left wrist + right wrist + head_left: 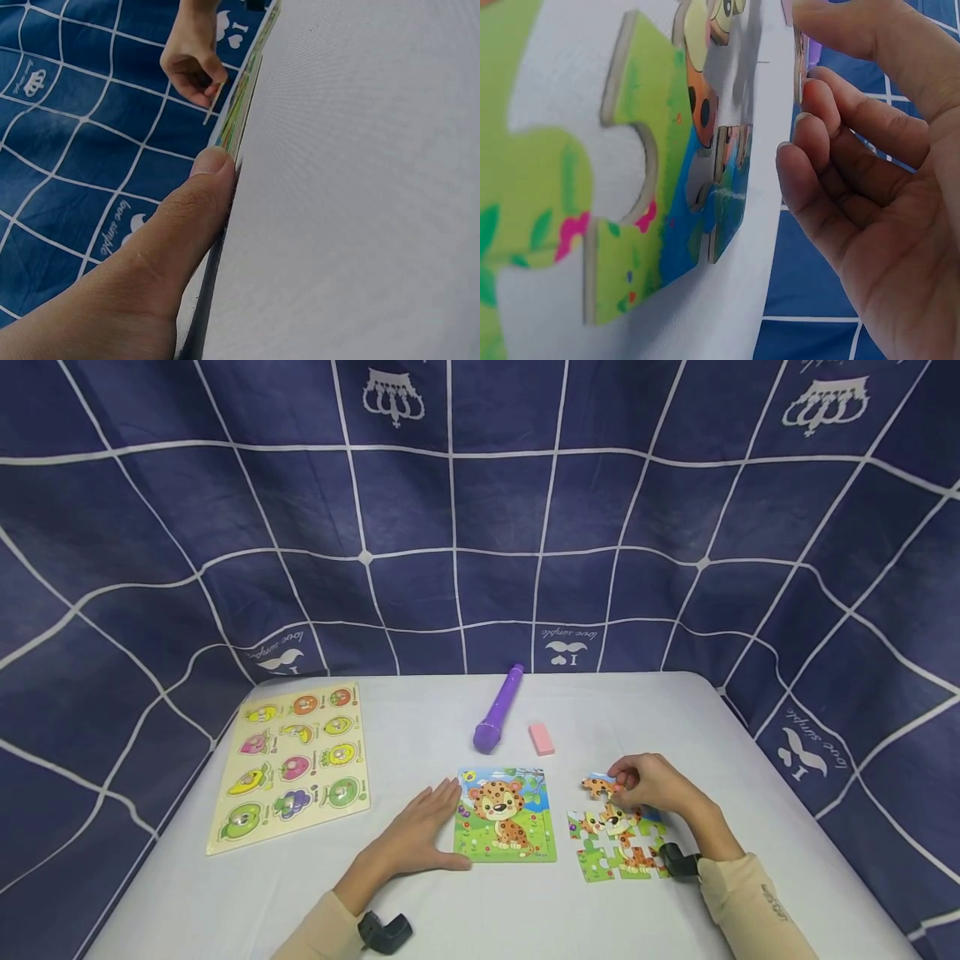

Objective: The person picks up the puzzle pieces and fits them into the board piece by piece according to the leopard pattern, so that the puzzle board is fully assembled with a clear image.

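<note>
1. Right hand (651, 782) pinches a spotted piece (597, 787) beyond other puzzle pieces (595, 866); a dipping wrist camera (678, 861) could scatter them
2. Left hand (422, 832), fingers straight, touches the picture board (504, 816); pushing might shift it
3. Pinch depth unclear; slipping possible

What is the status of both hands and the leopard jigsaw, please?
Left hand against leopard picture board; right hand pinching jigsaw piece; other leopard pieces laid out with gaps; pink block beyond, apparently not obstructing.

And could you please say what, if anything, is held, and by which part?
The right hand pinches a spotted puzzle piece by its right edge in the head view; the left hand only touches the leopard board.
</note>
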The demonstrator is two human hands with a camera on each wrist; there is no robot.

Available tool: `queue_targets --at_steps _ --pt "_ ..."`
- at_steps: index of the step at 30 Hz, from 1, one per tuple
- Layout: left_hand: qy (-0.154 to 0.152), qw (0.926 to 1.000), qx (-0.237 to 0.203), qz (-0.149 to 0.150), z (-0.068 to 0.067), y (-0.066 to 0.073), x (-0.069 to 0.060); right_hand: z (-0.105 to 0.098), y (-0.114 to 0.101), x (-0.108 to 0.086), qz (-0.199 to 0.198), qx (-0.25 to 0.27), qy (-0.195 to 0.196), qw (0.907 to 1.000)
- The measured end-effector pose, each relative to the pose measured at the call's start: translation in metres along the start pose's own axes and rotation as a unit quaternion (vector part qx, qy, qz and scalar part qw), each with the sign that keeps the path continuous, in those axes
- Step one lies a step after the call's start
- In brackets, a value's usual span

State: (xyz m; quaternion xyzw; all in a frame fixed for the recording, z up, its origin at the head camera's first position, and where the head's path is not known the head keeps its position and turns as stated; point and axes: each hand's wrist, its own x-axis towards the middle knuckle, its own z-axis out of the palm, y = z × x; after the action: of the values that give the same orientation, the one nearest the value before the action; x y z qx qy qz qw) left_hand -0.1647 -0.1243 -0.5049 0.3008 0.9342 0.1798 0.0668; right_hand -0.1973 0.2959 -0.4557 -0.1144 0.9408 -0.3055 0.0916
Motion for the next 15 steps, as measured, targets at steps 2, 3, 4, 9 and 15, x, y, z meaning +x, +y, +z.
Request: queue_targets --at_steps 2,3,4,9,15 --pt "0.000 1.0000 -0.001 0.000 -0.0003 0.0003 0.0001 -0.0004 -0.0007 -0.0003 0.001 0.003 -0.001 1.0000" --pt "0.000 1.0000 -0.002 0.000 -0.0005 0.0006 0.0000 -0.0004 -0.0011 -0.0005 0.001 0.003 0.000 1.0000" --pt "0.000 1.0000 -0.003 0.000 -0.0008 0.0009 -0.0001 -0.0005 -0.0016 -0.0008 0.001 0.002 0.000 1.0000" --pt "0.001 1.0000 -0.005 0.001 -0.0016 0.0018 -0.0009 -0.0014 -0.0031 -0.0019 -0.007 -0.004 0.003 1.0000" --pt "0.004 1.0000 -0.003 0.002 -0.0010 0.0015 -0.0009 -0.0015 -0.0049 -0.0026 -0.016 -0.003 0.003 0.9999"
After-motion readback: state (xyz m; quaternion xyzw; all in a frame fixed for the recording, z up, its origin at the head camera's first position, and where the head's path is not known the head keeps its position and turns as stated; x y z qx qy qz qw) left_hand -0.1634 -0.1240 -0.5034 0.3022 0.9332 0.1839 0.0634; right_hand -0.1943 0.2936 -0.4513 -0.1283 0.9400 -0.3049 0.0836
